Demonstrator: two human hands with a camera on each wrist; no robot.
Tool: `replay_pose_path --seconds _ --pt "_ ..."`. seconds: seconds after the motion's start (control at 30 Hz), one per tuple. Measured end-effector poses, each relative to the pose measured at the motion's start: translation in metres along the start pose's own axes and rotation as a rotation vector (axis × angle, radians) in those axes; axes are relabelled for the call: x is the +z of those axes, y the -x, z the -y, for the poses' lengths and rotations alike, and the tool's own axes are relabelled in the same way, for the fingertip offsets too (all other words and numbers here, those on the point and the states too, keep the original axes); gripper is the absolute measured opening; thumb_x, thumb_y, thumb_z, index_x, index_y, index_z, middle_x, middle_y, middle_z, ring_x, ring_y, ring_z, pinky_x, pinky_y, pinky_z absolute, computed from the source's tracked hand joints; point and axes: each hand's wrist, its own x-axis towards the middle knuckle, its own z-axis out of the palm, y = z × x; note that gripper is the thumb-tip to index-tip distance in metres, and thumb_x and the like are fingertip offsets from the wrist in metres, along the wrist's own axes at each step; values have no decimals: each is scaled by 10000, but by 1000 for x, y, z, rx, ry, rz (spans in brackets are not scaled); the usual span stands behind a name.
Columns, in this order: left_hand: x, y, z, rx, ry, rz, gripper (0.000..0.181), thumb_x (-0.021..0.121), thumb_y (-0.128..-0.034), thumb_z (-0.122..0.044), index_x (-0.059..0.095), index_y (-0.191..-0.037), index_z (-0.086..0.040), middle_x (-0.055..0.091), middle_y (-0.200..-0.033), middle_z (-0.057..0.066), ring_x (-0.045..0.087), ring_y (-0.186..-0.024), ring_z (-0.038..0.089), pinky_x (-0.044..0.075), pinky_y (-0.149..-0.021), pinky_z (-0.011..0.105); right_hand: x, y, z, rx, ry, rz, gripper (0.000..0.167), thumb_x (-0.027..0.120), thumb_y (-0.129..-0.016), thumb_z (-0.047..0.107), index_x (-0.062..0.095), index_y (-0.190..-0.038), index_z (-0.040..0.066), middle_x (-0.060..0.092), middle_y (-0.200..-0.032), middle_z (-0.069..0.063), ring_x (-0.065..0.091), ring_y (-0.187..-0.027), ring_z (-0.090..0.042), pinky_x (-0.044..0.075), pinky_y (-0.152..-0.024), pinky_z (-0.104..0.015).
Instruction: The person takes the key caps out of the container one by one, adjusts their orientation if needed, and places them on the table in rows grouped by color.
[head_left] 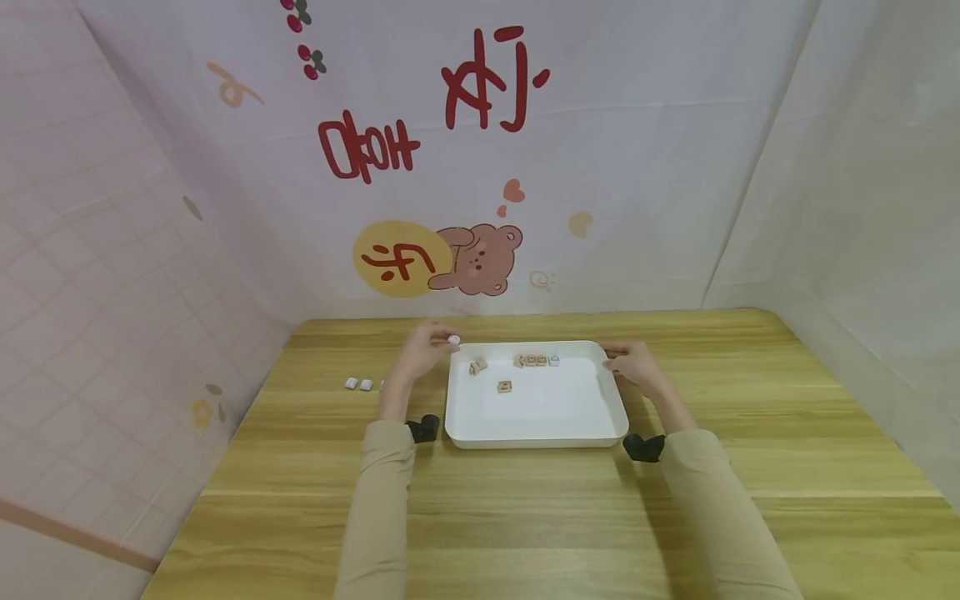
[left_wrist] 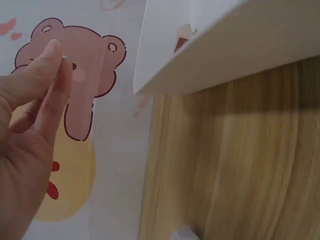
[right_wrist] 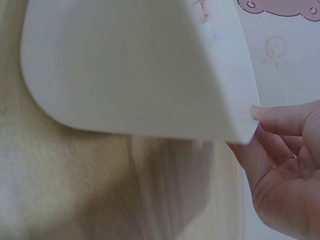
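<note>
Thumb and fingertips of the left hand (head_left: 422, 350) pinch a small white piece (head_left: 453, 340) at the ten-o'clock corner of the white tray (head_left: 551, 418), whose rim the right hand (head_left: 639, 365) grips at two o'clock, thumb against fingers. Brown pieces (head_left: 531, 361) lie mostly toward eleven and twelve, leaving broad tray floor toward four and six; wooden table (head_left: 525, 525) stretches beyond the six-o'clock edge.
</note>
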Motion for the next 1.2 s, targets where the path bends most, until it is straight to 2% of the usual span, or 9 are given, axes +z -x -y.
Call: replay_pose_path --seconds 0.2,0.33,0.47,0.63,0.7,0.87,0.93,1.1,1.2 --pt "-9 7 7 -29 131 -68 289 647 -864 -1 587 -1137 70 553 -1226 215 546 -1187 357 488 -981 443 0 2 2 5 -14 2 478 453 -965 19 351 -1424 -64 356 -1455 -312 477 -1252 -441 532 -919 -415" --pt "-19 14 12 -29 119 -123 268 675 -842 -1 610 -1097 52 604 -1156 226 587 -1105 345 507 -954 418 0 2 2 6 -14 4 479 455 -966 20 347 -1423 -71 352 -1452 -321 472 -1254 -444 529 -924 -418" --pt "-34 25 21 -62 55 -183 261 696 -836 -39 649 -1088 11 641 -1111 209 619 -1024 304 530 -886 339 0 2 1 5 -16 6 475 449 -967 18 349 -1424 -68 355 -1454 -317 463 -1265 -442 516 -947 -434" --pt "-57 38 36 -107 17 -234 277 669 -855 -24 648 -1125 35 642 -1139 240 624 -1045 318 541 -847 239 -1 0 -1 -4 -17 9 478 447 -967 19 344 -1425 -70 352 -1453 -320 459 -1268 -445 515 -948 -435" --pt "-68 45 42 -108 -29 -246 280 654 -862 -8 637 -1134 58 625 -1161 262 619 -1066 351 550 -860 273 0 -1 -1 -4 -21 10 480 448 -966 19 342 -1425 -71 350 -1454 -320 458 -1269 -445 519 -943 -428" --pt "-94 62 55 -137 -186 -255 272 620 -868 34 618 -1131 102 599 -1179 305 606 -1068 430 545 -871 452 0 -1 -1 7 -37 14 479 450 -963 16 350 -1423 -67 353 -1457 -311 466 -1267 -438 532 -925 -402" --pt "-102 68 61 -177 -243 -255 268 591 -869 50 614 -1130 106 600 -1164 313 596 -1060 439 531 -869 485 0 -2 -1 8 -37 13 479 452 -961 16 354 -1422 -65 356 -1455 -310 471 -1263 -437 538 -914 -392" --pt "-113 79 84 -266 -351 -259 281 577 -825 76 634 -1097 110 623 -1071 311 584 -993 405 502 -847 486 0 -2 -1 5 -30 11 476 456 -960 16 361 -1421 -61 362 -1452 -309 476 -1259 -434 537 -916 -391" --pt "-115 80 95 -272 -384 -268 246 623 -808 76 659 -1049 110 650 -1000 300 604 -930 380 506 -822 467 0 -1 -1 1 -29 16 479 453 -964 18 353 -1426 -59 356 -1457 -308 465 -1270 -434 522 -941 -414"
